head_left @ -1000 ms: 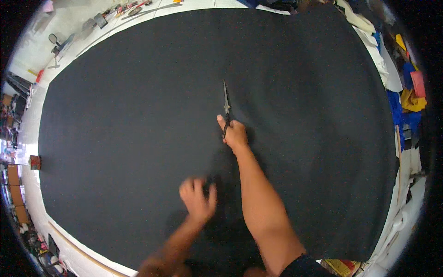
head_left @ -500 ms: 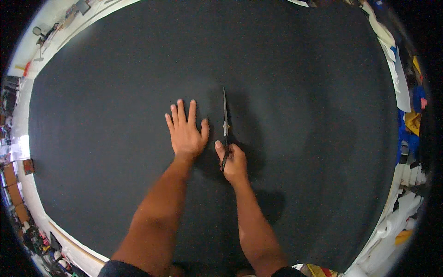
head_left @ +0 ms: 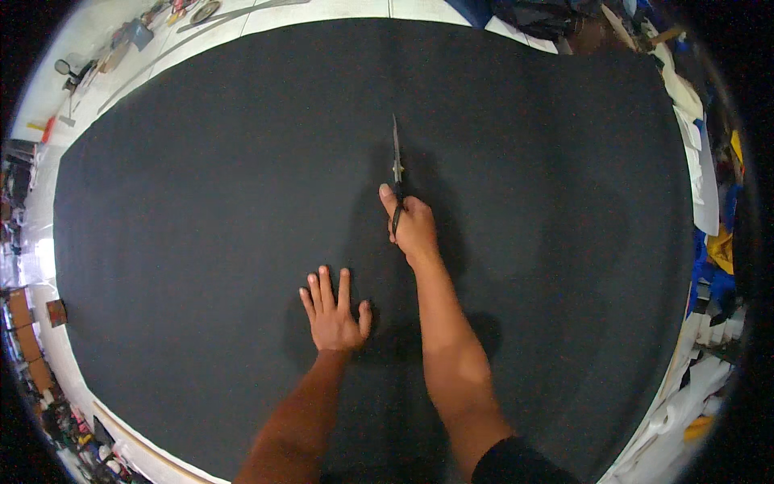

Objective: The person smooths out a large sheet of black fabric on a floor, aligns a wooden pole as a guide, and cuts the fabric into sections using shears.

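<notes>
The bare left hand (head_left: 334, 321) has dropped back since half a second ago: it was level with the slim, black-handled metal scissors (head_left: 397, 171), and now sits to their left and nearer the body than their handles. It lies palm down with fingers spread, holding nothing—whether it presses hard, I cannot tell. The right hand (head_left: 417, 230) is closed around the scissors' handles, thumb uppermost, blades pointing straight away from the body. They show almost edge-on, so how far they gape is unclear, as is whether they touch the broad, matt-black, cloth-like sheet (head_left: 201, 202) stretching out all around the scissors. To work well here, I judge, the right wrist should stay in line with the blades, and the left palm should hold the sheet flat beside the scissors—close enough to steady it, clear of the blades' path.
</notes>
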The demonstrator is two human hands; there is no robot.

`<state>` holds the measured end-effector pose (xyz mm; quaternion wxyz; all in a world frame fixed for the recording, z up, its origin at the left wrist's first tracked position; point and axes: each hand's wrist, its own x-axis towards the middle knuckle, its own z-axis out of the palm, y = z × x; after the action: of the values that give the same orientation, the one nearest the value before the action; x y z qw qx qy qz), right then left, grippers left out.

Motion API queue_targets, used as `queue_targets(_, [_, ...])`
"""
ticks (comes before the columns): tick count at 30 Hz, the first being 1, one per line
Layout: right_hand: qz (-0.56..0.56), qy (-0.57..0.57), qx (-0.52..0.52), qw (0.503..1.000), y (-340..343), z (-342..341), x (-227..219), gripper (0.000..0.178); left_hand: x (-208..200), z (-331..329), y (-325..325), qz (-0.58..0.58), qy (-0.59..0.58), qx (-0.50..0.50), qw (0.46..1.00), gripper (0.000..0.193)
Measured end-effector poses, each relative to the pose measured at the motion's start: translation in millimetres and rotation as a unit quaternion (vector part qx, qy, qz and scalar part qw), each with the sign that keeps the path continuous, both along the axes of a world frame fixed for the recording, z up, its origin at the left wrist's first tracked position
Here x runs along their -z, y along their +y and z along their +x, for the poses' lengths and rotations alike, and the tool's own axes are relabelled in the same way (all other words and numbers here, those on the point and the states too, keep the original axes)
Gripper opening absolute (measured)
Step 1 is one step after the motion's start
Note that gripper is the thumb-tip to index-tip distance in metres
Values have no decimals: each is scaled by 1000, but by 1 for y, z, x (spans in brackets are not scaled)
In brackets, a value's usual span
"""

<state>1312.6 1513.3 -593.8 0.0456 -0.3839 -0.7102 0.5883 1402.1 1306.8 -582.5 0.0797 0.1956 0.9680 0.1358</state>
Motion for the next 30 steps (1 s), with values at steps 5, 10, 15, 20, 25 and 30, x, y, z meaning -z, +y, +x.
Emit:
queue_targets(5, [17, -1, -11, 1000, 39, -70, -6, 58, 4, 2, 0, 18, -5, 11, 1000, 69])
queue_targets(10, [-79, 7, -8, 997, 70, -136, -15, 56, 1, 4, -3, 1, -27, 14, 1000, 69])
queue_targets(15, [-43, 17, -9, 999, 100, -202, -16, 67, 8, 10, -11, 11, -20, 21, 1000, 69])
queue_targets(20, [-32, -7, 3, 999, 116, -263, -18, 54, 5, 8, -14, 8, -49, 8, 999, 69])
queue_targets(25, [4, 25, -29, 999, 160, -278, -15, 47, -4, 4, -4, 27, -50, 12, 998, 68])
queue_targets(30, [59, 98, 66, 991, 94, -119, -32, 42, -10, 3, -6, 24, -38, 3, 999, 68])
